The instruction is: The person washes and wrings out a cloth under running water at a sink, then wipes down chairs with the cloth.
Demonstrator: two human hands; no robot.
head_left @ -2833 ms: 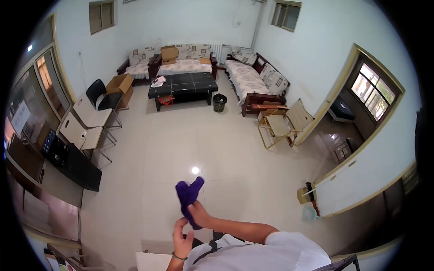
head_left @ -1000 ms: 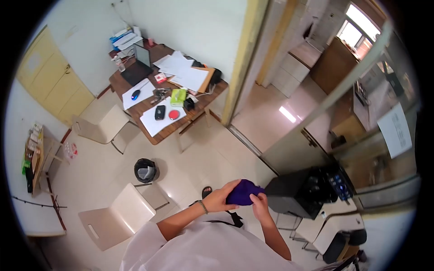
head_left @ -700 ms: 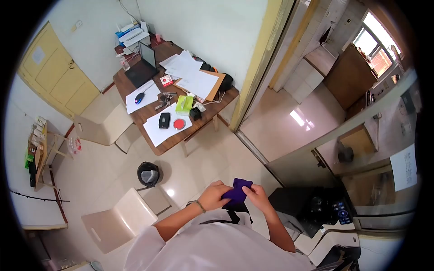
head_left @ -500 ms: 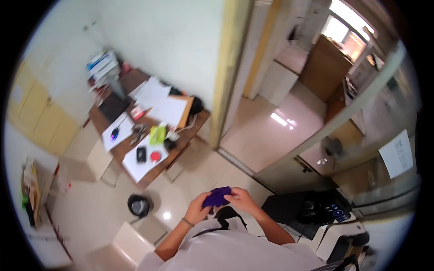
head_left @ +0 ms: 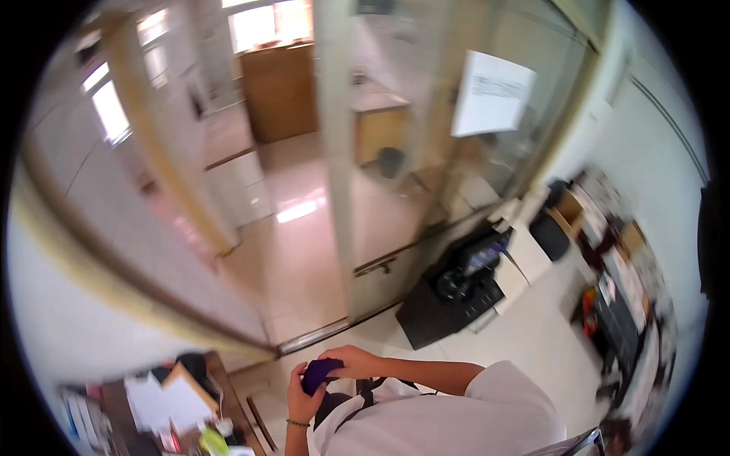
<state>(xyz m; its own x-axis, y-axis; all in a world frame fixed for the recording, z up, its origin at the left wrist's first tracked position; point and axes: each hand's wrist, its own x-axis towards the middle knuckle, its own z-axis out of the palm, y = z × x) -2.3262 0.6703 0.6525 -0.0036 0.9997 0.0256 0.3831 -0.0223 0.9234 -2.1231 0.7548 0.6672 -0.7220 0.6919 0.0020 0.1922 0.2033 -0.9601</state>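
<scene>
A small piece of purple cloth [head_left: 319, 375], folded or bunched up, is held between my two hands in front of my body. My left hand [head_left: 301, 403], with a band at its wrist, grips the cloth from the lower left. My right hand [head_left: 353, 360] reaches across from the right and pinches the cloth's upper right edge. Both hands have their fingers closed on the cloth. The cloth's exact kind cannot be made out.
A brown desk [head_left: 232, 387] with papers [head_left: 161, 403] stands at the lower left. Ahead is an open doorway beside a glass partition bearing a white notice [head_left: 493, 95]. A black case [head_left: 426, 315] stands before the partition. Further right is a cluttered table [head_left: 616, 319].
My view has turned right, so the desk has slid to the lower left and the cluttered right side has appeared. Both hands still hold the purple cloth, now bunched more compactly.
</scene>
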